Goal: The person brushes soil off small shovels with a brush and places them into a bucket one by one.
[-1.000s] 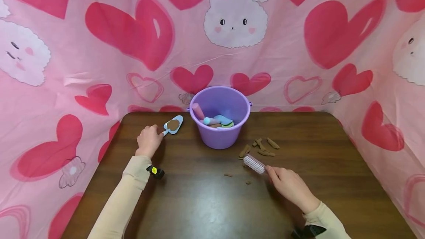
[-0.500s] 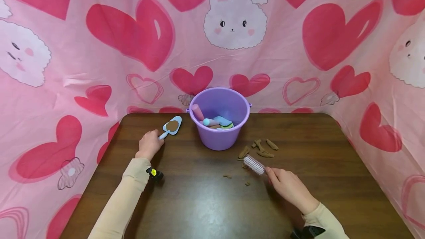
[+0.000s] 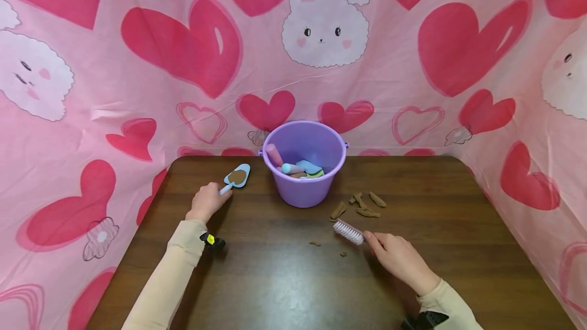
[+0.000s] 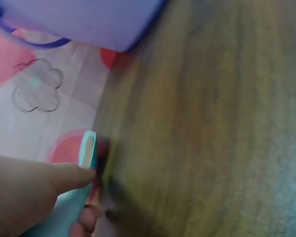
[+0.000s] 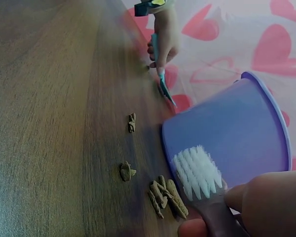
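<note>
In the head view my left hand [image 3: 209, 201] holds the handle of a small light blue shovel [image 3: 245, 171] at the back left. A brown patch [image 3: 237, 176] shows on its blade; whether it is a load or part of the blade I cannot tell. In the left wrist view the thumb lies along the pale handle [image 4: 64, 212]. My right hand [image 3: 401, 257] grips a brush [image 3: 348, 232], white bristles tilted toward the left. Just beyond the brush lie several brown, stick-like pieces [image 3: 368, 213]. Small brown crumbs [image 3: 315, 243] lie nearer to me.
A purple bucket [image 3: 302, 192] stands at the back middle of the dark wooden table [image 3: 275, 279], between the shovel and the brown pieces. Inside it are a pink piece [image 3: 273, 155], a blue-tipped handle [image 3: 291, 168] and other coloured things. A pink heart-patterned cloth [image 3: 257, 70] hangs behind.
The left hand and shovel have drawn slightly toward me. The brush has shifted a little left and nearer, away from the brown pieces. The bucket stays put.
</note>
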Demonstrator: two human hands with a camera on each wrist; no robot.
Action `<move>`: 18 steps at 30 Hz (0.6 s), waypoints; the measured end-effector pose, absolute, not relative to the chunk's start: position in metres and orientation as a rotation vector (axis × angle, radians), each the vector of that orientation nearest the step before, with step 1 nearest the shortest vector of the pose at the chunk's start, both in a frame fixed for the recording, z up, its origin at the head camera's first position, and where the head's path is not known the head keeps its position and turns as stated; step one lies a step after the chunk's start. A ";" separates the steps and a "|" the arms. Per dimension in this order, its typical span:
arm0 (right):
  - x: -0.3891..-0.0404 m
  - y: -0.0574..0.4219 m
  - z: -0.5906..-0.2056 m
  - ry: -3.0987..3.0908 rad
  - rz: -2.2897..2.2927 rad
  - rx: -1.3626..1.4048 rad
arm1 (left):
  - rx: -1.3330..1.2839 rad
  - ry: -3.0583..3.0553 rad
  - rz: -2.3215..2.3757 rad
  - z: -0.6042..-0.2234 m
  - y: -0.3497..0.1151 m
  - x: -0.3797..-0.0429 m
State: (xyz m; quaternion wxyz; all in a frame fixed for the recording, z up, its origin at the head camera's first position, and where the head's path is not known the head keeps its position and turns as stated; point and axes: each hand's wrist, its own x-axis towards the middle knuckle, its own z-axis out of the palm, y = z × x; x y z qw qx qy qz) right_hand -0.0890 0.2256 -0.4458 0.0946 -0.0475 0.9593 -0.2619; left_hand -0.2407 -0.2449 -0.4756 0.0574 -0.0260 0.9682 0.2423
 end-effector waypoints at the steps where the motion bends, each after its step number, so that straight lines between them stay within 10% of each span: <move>1: -0.089 0.225 -0.446 2.846 -0.774 -0.145 | -0.070 2.941 0.741 -0.475 -0.247 -0.240; 18: -0.094 0.222 -0.446 2.863 -0.753 -0.160 | 0.223 2.861 0.695 -0.430 -0.242 -0.204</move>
